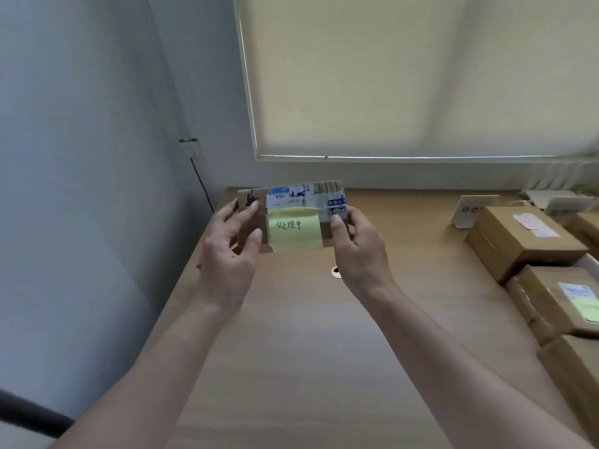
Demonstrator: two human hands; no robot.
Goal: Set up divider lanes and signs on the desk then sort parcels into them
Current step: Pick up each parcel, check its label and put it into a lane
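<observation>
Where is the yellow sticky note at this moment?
In the head view it sits center-left, stuck on the front of the cardboard piece that the left hand and right hand hold above the desk: yellow sticky note.

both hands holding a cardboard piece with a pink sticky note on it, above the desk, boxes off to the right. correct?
Not quite: the sticky note is yellow, not pink, as the head view shows. The rest stands: the left hand and right hand hold the cardboard piece above the desk, with the boxes off to the right.
</observation>
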